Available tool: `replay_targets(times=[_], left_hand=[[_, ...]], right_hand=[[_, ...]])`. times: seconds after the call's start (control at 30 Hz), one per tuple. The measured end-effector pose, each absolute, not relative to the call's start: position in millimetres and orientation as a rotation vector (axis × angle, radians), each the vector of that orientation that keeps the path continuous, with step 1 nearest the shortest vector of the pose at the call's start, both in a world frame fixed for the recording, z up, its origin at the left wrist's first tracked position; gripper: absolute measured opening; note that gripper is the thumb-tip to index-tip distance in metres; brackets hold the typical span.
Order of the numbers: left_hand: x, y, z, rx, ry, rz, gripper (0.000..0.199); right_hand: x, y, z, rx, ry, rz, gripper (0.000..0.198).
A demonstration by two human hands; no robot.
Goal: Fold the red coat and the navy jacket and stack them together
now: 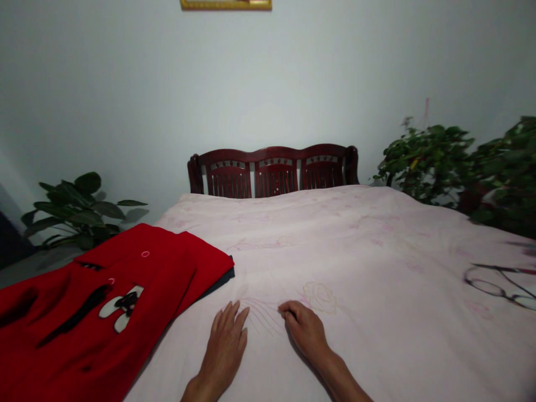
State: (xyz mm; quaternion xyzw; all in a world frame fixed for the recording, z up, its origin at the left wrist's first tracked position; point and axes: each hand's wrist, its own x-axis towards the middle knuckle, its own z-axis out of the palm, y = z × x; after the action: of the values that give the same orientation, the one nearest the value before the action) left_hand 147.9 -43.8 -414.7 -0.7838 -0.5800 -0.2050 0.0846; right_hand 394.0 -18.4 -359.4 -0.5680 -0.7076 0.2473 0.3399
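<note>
My left hand [225,346] lies palm down on the pale pink bedsheet [377,346], its fingers stretched out and a little apart. It holds nothing. Close by to the right, my right hand [305,330] rests on the same sheet with its fingers curled in, and nothing shows between them. A red garment [167,268] with pink-ringed buttons and a black-and-white cartoon patch is spread to the left of my left hand, apart from it. Dark cloth [221,283] peeks out from under its right edge. An embroidered flower [320,297] lies just beyond my right hand.
Eyeglasses [498,289] with thin dark frames appear at the right edge. A dark red wooden headboard [276,173] stands against the wall at the far end. Leafy plants flank the bed, one on the left [79,209] and bushier ones on the right [431,162].
</note>
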Motion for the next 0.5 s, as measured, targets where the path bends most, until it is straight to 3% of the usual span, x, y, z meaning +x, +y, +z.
replay_targets(times=[0.5], left_hand=[[150.9,-45.5,-409.6,-2.330,-1.763,-0.618,0.048]], right_hand=[[394.6,-17.8,-360.0,-1.466,-1.857,0.633,0.029]])
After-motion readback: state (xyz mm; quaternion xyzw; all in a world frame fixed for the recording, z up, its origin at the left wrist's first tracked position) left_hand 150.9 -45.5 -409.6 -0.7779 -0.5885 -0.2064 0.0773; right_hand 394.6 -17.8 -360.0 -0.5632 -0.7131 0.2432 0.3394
